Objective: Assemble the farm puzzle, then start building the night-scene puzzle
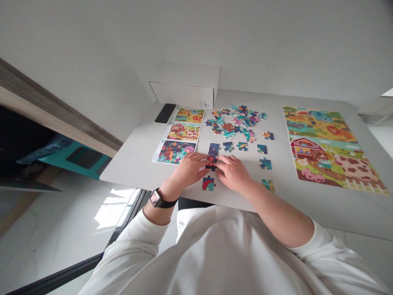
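My left hand (190,169), with a black watch on the wrist, and my right hand (235,174) meet over a small column of dark blue puzzle pieces (214,148) on the table. The fingertips of both hands close on a puzzle piece with a red figure (211,161) from either side; its edges are partly covered. Just below lies a loose red and teal puzzle piece (208,184). Two more dark blue pieces (228,146) sit to the right of the column. Beyond them spreads a heap of mixed puzzle pieces (236,121).
A picture sheet (177,151) with three scenes lies left of the hands, beside a phone (166,113). Behind stands a white box (184,92). Several single pieces (265,164) form a loose line to the right. Farther right are assembled-looking safari and farm pictures (334,151).
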The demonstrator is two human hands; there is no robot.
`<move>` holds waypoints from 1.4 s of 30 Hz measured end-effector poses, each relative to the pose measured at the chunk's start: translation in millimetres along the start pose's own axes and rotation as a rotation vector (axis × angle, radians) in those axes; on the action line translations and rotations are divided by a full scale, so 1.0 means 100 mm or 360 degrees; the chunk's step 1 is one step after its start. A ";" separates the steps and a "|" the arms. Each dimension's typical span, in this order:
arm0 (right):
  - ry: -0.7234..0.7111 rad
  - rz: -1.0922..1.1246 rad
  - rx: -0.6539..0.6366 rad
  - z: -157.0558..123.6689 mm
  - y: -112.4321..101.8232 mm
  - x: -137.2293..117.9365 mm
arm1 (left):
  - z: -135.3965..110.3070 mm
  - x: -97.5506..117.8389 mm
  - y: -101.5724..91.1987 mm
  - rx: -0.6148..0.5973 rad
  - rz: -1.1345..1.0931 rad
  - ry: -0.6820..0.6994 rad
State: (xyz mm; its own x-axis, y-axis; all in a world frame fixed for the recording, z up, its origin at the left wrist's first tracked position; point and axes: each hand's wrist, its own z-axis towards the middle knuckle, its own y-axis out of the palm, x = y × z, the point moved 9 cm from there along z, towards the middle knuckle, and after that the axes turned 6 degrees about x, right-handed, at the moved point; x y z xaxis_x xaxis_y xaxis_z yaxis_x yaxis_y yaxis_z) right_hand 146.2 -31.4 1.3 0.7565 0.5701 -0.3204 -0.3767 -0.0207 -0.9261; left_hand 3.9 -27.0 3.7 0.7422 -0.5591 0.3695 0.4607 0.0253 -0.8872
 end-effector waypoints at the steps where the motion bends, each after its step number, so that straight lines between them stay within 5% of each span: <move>1: -0.0002 0.0003 -0.0001 0.00 0.00 0.00 | 0.00 0.01 0.00 0.0000 0.0005 0.0000; 13: 0.0024 0.0110 0.0078 -0.02 -0.13 0.07 | 0.05 0.04 0.01 0.0026 0.0124 0.0018; 21: 0.0034 0.0218 0.0337 -0.16 -0.63 0.24 | 0.00 0.01 -0.11 0.0128 0.0109 -0.0014; 34: 0.0264 -0.0041 0.0386 -0.47 -1.28 1.18 | 0.35 -0.25 -0.31 -0.0059 0.0217 -0.0097; 42: 0.0564 0.0429 0.0609 -0.43 -1.10 1.71 | 0.10 -0.09 -0.03 -0.0349 0.0067 0.0106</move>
State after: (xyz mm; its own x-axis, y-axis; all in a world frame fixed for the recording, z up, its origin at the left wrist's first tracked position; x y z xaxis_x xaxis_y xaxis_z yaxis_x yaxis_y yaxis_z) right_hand 340.5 33.2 39.6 0.7149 0.2751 -0.6428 -0.6971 0.2087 -0.6860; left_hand 1.0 -14.3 5.7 0.7215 -0.6148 0.3184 0.3080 -0.1269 -0.9429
